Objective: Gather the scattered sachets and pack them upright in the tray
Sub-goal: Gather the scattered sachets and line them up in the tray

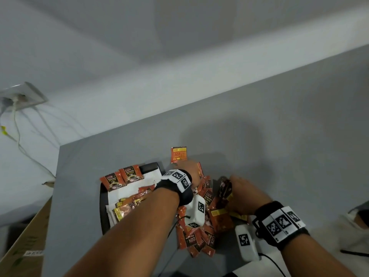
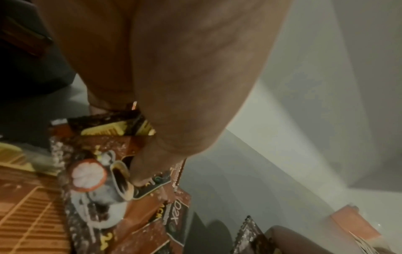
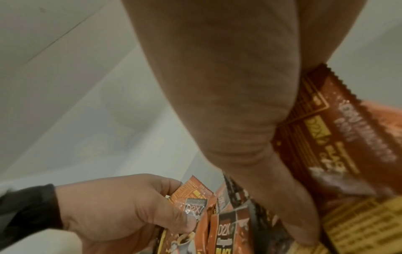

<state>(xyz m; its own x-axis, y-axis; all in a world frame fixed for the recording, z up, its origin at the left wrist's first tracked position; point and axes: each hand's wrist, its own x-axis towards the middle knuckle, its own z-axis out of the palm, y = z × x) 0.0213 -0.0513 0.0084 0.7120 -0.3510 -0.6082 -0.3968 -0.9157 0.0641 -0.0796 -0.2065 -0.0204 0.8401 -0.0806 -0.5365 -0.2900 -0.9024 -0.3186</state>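
Tray (image 1: 103,208) at left, 2 sachets (image 1: 121,177) upright. Left hand (image 1: 192,172) fingers pinch several sachets over the heap (image 1: 196,238); right hand (image 1: 242,193) grips a bundle (image 1: 224,191). Slippery foil could fan out and spill across the tabletop (image 1: 279,136).

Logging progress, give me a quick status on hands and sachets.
Left hand pinches orange foil sachets; right hand grips another bunch. Black tray part filled, pile remains. Nothing blocking.
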